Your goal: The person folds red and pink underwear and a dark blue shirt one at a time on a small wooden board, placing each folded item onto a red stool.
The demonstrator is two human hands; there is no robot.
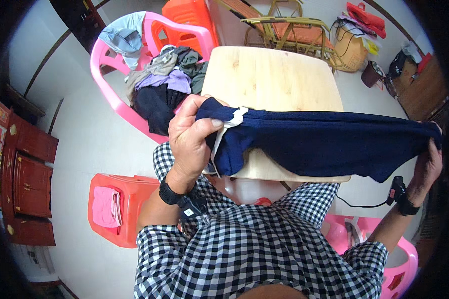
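Observation:
A navy blue cloth garment is stretched out sideways between my two hands, above the near part of a light wooden table. My left hand pinches its left end, where a white drawstring or tape shows at the edge and hangs down. At the far right, my right hand grips the other end, with part of the fingers hidden behind the cloth. The garment's lower edge sags between the hands, and its fabric covers the table's near edge in part.
A pink plastic chair at the left bears a pile of crumpled clothes and a light blue garment. Folded pink cloth lies on a red plastic stool. Folding chairs and a loaded basket stand behind the table.

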